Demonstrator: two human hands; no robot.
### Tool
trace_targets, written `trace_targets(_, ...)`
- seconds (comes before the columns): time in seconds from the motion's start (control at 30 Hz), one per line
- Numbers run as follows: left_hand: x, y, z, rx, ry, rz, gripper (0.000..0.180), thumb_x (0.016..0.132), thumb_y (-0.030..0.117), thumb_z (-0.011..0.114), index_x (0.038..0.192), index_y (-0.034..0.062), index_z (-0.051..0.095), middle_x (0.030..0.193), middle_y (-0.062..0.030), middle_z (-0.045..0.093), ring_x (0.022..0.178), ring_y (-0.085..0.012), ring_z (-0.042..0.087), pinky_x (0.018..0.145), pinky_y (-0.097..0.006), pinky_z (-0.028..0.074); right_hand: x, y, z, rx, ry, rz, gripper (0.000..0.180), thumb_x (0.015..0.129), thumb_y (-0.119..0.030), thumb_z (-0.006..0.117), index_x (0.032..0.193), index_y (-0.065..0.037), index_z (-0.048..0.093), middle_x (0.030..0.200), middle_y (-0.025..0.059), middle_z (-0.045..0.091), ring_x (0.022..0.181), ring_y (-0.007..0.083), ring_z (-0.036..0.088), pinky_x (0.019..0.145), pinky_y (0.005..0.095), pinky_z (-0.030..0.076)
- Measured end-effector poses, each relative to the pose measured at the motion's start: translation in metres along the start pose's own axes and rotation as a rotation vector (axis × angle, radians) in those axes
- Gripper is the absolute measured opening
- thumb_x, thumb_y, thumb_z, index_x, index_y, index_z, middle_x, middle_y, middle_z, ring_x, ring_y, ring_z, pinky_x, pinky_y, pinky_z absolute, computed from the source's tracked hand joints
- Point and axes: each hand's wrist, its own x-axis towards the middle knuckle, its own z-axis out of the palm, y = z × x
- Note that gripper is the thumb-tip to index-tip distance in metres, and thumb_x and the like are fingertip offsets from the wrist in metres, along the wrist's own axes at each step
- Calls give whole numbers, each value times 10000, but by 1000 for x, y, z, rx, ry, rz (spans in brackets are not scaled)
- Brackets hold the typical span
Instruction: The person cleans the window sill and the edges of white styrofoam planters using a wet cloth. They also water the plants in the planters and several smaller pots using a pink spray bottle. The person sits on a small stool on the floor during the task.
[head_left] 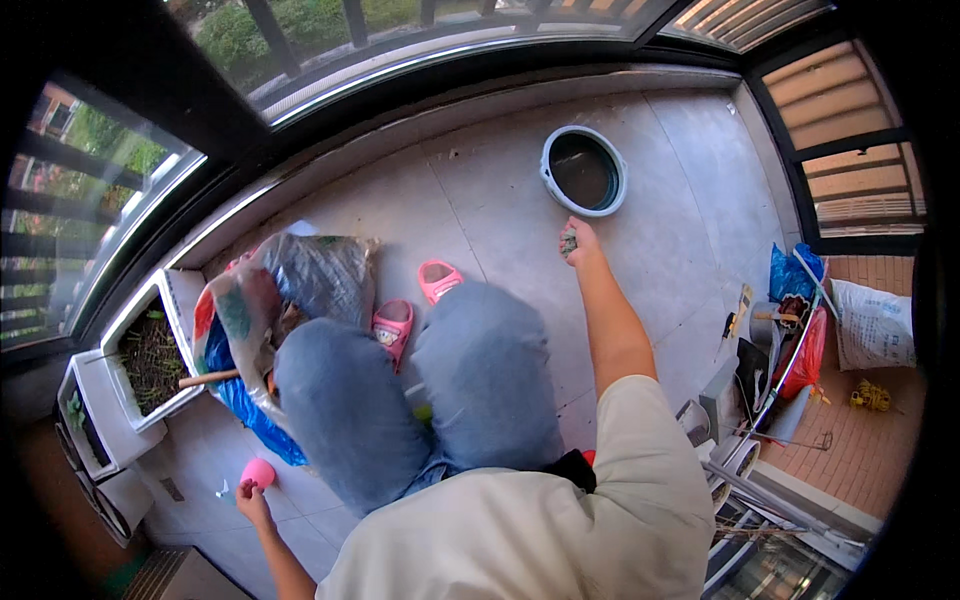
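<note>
Left hand (pixel 253 503) holds a rounded pink object (pixel 260 471); right hand (pixel 583 243) clutches a small, mottled grey-green clump (pixel 569 241).

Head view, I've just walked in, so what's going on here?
The person's right hand holds a small greyish clump close to the near rim of a round tub that is dark inside. The left hand is at a pink rounded thing; how firmly it grips, if at all, is unclear. Crumpled plastic bags lie left of the bent knees.
</note>
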Motion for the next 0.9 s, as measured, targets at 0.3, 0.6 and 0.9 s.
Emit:
trace_targets(0.3, -22, 69, 7, 278, -208, -169, 99, 826, 85, 521, 825, -12, 540, 677, -65, 572, 540, -117, 541, 489, -240, 460, 115, -28, -24, 42, 16, -51, 395, 848, -491, 462, 842, -103, 536, 646, 81, 544, 465, 172, 467, 355, 274, 332)
trace_targets(0.6, -64, 121, 48, 350, -330, -328, 177, 803, 112, 546, 911, -25, 574, 763, -94, 605, 651, -151, 577, 569, -284, 486, 153, -33, -39, 159, -69, -4, 189, 765, -146, 448, 830, 3, 546, 740, 140, 546, 665, 250, 494, 594, 366, 411)
trace_targets(0.9, -57, 145, 92, -224, -461, -731, 1129, 672, 466, 710, 1361, 252, -159, 1436, -151, 86, 1253, -454, 198, 908, -628, 291, 65, -39, -36, -122, -153, -119, 66, 698, -50, 508, 757, -23, 521, 688, 86, 532, 610, 221, 535, 493, 327, 427)
